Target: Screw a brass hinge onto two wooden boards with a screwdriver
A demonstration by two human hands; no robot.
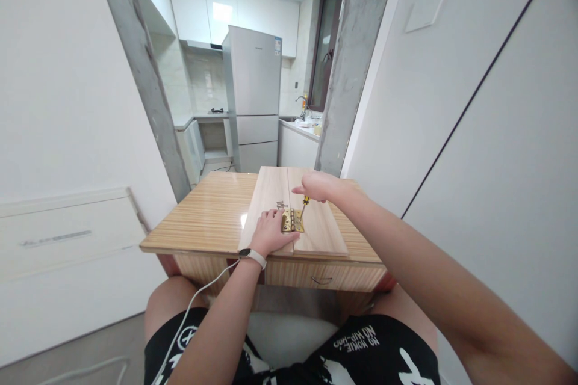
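Head view: bracing brass hinge (pixel 292 221) with left hand (pixel 270 233), gripping screwdriver (pixel 306 200) with right hand (pixel 318 185)

Hinge first: laid flat across the seam between left board (pixel 271 183) and right board (pixel 327 234), one leaf on each. Presumably set that way to span both pieces, and butted edge to edge so as to line up the barrel with the joint. All resting on the bench (pixel 203 210), close to the near edge, likely for firm backing and an easy downward reach.

Left: spread out, not clenched. Touching the left leaf with the fingers, running the thumb along the near edge. Reads as a brace against sliding or twisting under the tool.

Right: curled around the screwdriver handle from above, with one digit sticking out leftward. Aimed down at the right leaf, slightly tilted. Probably held from the top to press along the shaft. Can't tell if seated in a screw head; too small.

Hinge vs fingers: just right of the left fingers, directly beyond the left thumb; below the right fingers, a bit left and closer to the body, apart from them and bridged only by the shaft.

Also lying just beyond the hinge, on the left board beside the seam: a few loose screws (pixel 280 204). Likely parked there for a short reach.
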